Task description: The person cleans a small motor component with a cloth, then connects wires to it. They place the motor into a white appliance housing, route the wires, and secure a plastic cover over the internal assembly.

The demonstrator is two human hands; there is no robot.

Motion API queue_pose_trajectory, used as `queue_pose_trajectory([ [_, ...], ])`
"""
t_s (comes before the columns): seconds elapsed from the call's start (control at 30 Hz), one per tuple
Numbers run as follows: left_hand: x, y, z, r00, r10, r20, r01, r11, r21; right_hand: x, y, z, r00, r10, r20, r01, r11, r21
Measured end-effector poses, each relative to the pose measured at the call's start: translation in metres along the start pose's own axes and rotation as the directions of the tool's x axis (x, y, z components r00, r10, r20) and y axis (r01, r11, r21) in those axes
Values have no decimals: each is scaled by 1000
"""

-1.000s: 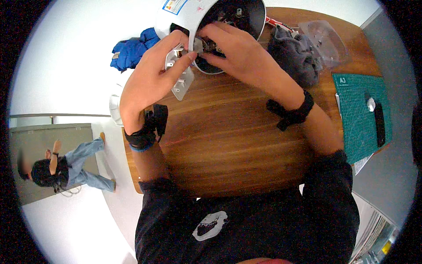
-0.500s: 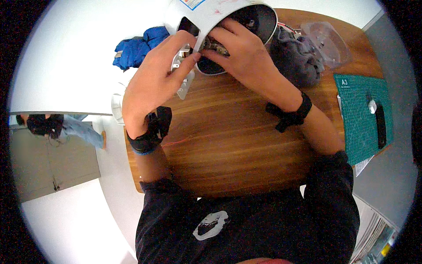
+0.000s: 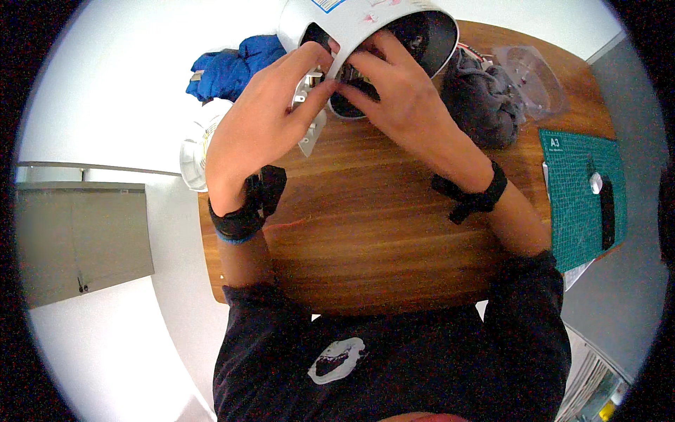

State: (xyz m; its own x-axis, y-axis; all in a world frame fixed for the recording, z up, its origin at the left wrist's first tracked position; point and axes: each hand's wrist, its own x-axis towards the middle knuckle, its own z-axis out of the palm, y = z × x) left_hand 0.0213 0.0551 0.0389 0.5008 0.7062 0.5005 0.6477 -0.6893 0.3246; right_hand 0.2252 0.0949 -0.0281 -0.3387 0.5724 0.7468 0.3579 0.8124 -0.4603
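Note:
A white cylindrical housing (image 3: pixel 299 24) lies on its side at the far edge of the table, its dark open end facing me. My left hand (image 3: pixel 260 116) is curled at the housing's side cut-out, closed around a white plastic panel (image 3: pixel 311 137) with small slots and a metal piece. One left fingertip reaches into the cut-out. My right hand (image 3: pixel 411 98) has its fingers bent inside the open end, where small parts are partly seen. The right thumb meets the left thumb at the rim. What the right fingers grip is hidden.
On the left lie a bundled blue cloth (image 3: pixel 235 67) and a white round plastic part (image 3: pixel 193 165). A dark grey cloth (image 3: pixel 481 105), a clear plastic tray (image 3: pixel 534 84) with tiny bits and a green cutting mat (image 3: pixel 576 204) are on the right. A thin red wire (image 3: pixel 288 225) lies on the wooden table.
The housing and both hands appear slightly further right, along with a small shift of the whole view. A person at the far left is no longer seen. My hands keep nearly the same pose.

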Motion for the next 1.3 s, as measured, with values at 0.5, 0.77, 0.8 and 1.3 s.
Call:
queue_pose_trajectory([
  [0.5,0,3,-1,984,-164,74,170,982,-80,-1,-13,-5,996,93,-19,-95,979,-180],
  [0.77,1,4,-1,975,-208,78,218,960,-174,11,6,-21,995,-95,2,92,960,-263],
  [0.8,2,3,0,977,-201,68,211,960,-182,11,6,-21,998,-64,18,66,961,-268],
  [1.3,-2,4,5,922,-383,57,387,900,-201,8,7,-15,999,4,54,-4,1000,7],
])
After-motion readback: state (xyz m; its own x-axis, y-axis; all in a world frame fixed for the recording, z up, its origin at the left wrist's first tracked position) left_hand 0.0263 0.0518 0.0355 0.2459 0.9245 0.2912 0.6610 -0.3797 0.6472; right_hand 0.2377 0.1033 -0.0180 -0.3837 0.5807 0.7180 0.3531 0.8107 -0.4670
